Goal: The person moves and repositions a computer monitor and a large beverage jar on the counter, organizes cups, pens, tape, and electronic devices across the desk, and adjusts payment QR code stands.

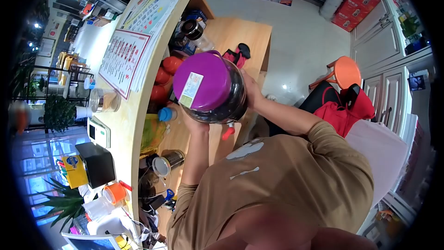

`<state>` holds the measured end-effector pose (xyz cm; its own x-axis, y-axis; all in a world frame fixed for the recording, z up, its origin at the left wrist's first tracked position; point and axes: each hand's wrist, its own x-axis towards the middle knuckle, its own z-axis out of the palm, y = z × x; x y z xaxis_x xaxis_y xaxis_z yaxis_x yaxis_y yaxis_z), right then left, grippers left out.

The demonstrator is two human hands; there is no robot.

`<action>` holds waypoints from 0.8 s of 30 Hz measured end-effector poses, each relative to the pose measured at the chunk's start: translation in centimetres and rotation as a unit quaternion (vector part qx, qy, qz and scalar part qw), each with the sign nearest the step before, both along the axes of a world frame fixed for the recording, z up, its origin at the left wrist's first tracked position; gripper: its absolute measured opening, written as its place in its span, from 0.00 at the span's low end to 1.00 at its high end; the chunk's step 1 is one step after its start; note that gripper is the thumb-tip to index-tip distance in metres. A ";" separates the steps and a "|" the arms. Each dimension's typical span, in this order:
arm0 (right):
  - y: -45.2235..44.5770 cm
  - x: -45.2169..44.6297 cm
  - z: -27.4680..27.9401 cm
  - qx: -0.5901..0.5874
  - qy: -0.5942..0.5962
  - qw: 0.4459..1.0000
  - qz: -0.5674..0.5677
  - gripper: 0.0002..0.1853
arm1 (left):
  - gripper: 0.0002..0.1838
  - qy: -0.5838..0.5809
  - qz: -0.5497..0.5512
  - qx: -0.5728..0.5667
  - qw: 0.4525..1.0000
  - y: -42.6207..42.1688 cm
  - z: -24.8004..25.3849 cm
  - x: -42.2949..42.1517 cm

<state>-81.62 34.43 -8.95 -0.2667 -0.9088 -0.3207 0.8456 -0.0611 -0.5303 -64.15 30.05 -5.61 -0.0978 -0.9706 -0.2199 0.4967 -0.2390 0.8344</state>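
A large, dark-filled glass jar (237, 93) with a broad purple lid (203, 78) is held up in front of my chest. The lid carries a white and green label (190, 90), and a small tap with a red handle (228, 133) sticks out low on the near side. My left hand (196, 123) supports the jar from the left and below, its fingers mostly hidden behind the glass. On the other side my right hand (250, 89) presses against the jar's wall, fingers partly out of sight. Beneath it lies a wooden desk surface (249, 32).
Red round containers (160, 93), a blue-capped bottle (165, 114) and a dark-lidded glass jar (192, 30) crowd the shelf at left. A raised counter (152, 65) bears printed menus (125, 58) and a scale (99, 132). An orange stool (347, 72) stands at right.
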 end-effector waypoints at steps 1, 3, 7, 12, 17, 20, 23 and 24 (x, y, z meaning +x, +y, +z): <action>0.1 -0.9 2.1 0.007 0.004 1.000 -0.009 0.24 | 0.22 -0.014 -0.014 -0.024 1.000 -0.4 0.7 -0.7; 0.6 -3.1 6.1 0.020 0.010 0.999 -0.024 0.23 | 0.22 0.003 -0.006 -0.009 1.000 -1.4 2.6 -2.9; -0.8 -9.4 8.5 -0.025 0.134 0.988 -0.073 0.25 | 0.23 0.003 0.006 -0.034 0.999 -2.6 8.6 -10.4; -3.1 -21.4 12.4 0.010 0.102 0.986 -0.130 0.26 | 0.26 0.071 -0.043 -0.024 0.996 -5.3 13.2 -22.9; -4.7 -35.2 11.7 -0.016 0.121 0.975 -0.186 0.23 | 0.28 0.206 -0.150 0.064 0.965 -9.0 13.2 -36.5; -5.3 -41.3 11.5 0.008 0.271 0.934 -0.232 0.21 | 0.26 0.336 -0.302 0.016 0.892 -11.8 11.4 -41.6; -6.2 -45.1 12.0 -0.026 0.221 0.946 -0.235 0.19 | 0.23 0.178 -0.183 0.035 0.966 -11.6 15.5 -46.8; -6.8 -45.9 12.7 -0.007 0.238 0.940 -0.245 0.19 | 0.23 0.162 -0.185 0.020 0.969 -11.9 16.6 -48.0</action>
